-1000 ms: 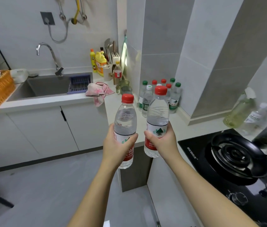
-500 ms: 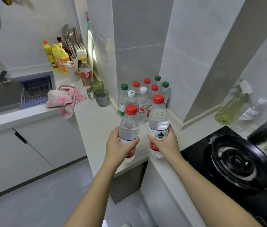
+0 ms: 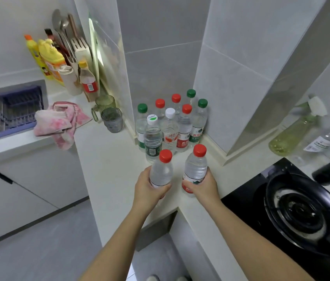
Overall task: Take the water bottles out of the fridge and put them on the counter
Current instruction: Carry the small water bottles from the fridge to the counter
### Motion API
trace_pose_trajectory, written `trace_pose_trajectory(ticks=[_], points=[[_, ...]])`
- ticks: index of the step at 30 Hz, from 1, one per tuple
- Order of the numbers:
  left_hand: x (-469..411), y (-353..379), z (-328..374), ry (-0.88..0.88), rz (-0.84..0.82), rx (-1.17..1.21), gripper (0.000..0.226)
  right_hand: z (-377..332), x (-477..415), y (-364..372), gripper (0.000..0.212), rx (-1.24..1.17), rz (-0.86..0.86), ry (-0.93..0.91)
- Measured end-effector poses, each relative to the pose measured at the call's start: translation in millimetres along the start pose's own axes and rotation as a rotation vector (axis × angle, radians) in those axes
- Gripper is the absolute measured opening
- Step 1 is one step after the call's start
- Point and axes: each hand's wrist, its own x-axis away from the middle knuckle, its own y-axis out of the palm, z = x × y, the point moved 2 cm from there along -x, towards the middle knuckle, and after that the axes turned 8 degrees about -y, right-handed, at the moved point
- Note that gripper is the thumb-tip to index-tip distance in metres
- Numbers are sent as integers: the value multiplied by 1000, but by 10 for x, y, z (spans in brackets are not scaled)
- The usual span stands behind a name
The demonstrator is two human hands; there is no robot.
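My left hand (image 3: 149,187) grips a clear red-capped water bottle (image 3: 162,169) around its lower half. My right hand (image 3: 203,186) grips a second red-capped water bottle (image 3: 196,168) the same way. Both bottles are upright, low over the pale counter (image 3: 109,169) near its inner corner; whether their bases touch it I cannot tell. Just behind them a cluster of several water bottles (image 3: 172,124) with red, green and white caps stands in the tiled corner. The fridge is out of view.
A black gas hob (image 3: 293,207) lies to the right, with a spray bottle (image 3: 295,130) and other bottles behind it. Two glass cups (image 3: 110,118), a pink cloth (image 3: 60,122), detergent bottles (image 3: 46,57) and a sink rack (image 3: 20,108) sit to the left.
Both hands have carried their bottles forward and down toward the counter corner. The view has closed in on the bottle cluster; the sink has slid off to the left.
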Motion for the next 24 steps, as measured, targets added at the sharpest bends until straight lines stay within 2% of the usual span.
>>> trace_pose_trajectory(ticks=[9,12,17,24], points=[[-195,108,-182,27,8,69,61,169,-145,83,46,23,-21,-19],[-207,87,-326,39,-25,20,63,259,-154,94,52,48,-16,-25],[-267,115,-506,49,-25,-109,57,431,-123,117,62,80,41,-2],[-646,508,-294,120,-47,-109,52,439,-451,-30,59,62,66,7]])
